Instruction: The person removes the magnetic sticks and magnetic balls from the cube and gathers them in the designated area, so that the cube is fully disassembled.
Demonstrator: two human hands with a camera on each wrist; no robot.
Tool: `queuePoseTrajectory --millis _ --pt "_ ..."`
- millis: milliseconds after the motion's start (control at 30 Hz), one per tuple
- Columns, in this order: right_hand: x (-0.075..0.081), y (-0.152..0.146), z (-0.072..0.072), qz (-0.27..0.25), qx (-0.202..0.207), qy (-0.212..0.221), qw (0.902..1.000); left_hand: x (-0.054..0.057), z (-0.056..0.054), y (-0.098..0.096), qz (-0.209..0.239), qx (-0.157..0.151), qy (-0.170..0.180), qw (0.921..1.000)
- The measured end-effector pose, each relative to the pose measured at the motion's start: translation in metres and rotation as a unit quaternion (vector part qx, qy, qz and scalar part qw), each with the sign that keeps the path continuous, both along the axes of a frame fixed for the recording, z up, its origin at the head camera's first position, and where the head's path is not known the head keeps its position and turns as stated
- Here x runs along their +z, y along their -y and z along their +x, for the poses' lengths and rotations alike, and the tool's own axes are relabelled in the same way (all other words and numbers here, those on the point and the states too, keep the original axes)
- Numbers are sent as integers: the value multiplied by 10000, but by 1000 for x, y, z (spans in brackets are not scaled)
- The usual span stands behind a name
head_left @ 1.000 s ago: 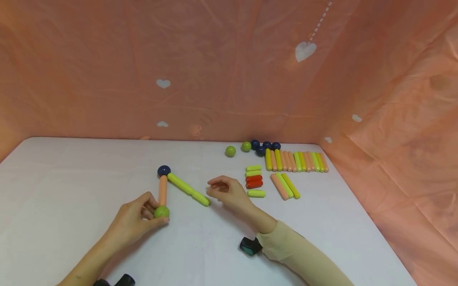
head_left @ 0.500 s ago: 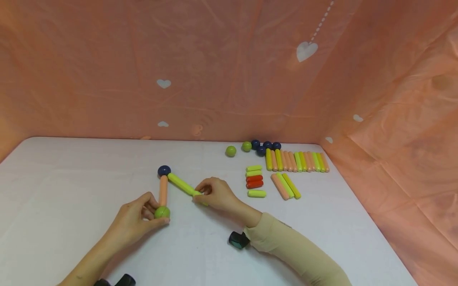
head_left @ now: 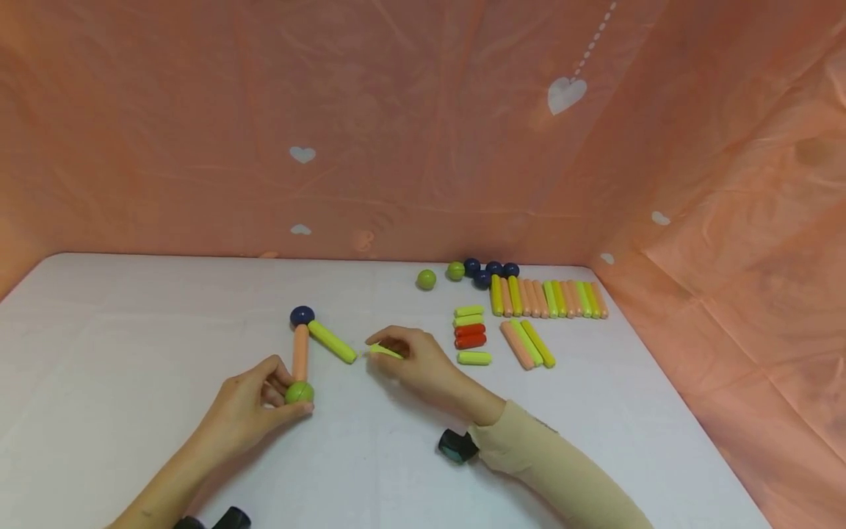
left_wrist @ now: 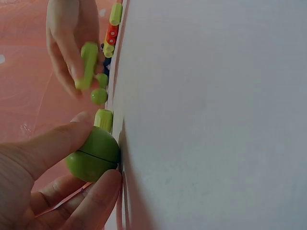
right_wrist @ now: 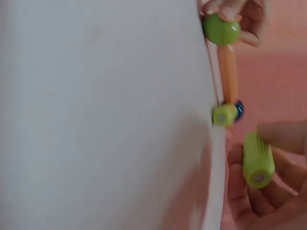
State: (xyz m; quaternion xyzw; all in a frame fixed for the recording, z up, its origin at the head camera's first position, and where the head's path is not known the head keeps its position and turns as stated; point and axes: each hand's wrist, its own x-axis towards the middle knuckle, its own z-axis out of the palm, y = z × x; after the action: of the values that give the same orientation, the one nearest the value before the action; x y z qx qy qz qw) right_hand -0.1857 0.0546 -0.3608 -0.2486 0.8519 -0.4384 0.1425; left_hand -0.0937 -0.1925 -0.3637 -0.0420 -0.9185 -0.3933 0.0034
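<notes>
My left hand [head_left: 247, 402] pinches a green ball [head_left: 300, 392] between thumb and fingers, low on the table. From that ball a peach magnetic rod [head_left: 300, 353] runs up to a dark blue ball [head_left: 302, 316]. A long yellow-green rod [head_left: 333, 342] slants down to the right from the blue ball, its near end free. To its right, my right hand [head_left: 423, 364] holds a short yellow-green magnetic rod [right_wrist: 258, 160], apart from the long one. A round silvery spot shows on the short rod's end in the right wrist view.
Several long rods [head_left: 548, 299] lie in a row at the back right, with three more [head_left: 528, 344] in front. Short green rods [head_left: 474, 358] and red rods [head_left: 470, 336] lie nearer. Green balls [head_left: 426, 279] and blue balls [head_left: 482, 279] sit by the back edge.
My right hand came left to the short yellow-green rod at the long rod's end, gripped it and drew it away to the right. My left hand stayed on the green ball.
</notes>
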Motion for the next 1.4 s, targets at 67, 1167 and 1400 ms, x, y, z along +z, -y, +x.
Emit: queuePoseTrajectory --millis 67,1167,1400 --pt "2 -13 0 -220 10 90 9997 0 0 1 -19 2 -1 10000" --pt "1 -112 3 501 -185 -1246 9908 -2 -2 -1 -7 -23 -68 10000" --pt "3 -65 -3 102 -103 -969 9952 -2 -1 -1 -2 -28 -89 10000"
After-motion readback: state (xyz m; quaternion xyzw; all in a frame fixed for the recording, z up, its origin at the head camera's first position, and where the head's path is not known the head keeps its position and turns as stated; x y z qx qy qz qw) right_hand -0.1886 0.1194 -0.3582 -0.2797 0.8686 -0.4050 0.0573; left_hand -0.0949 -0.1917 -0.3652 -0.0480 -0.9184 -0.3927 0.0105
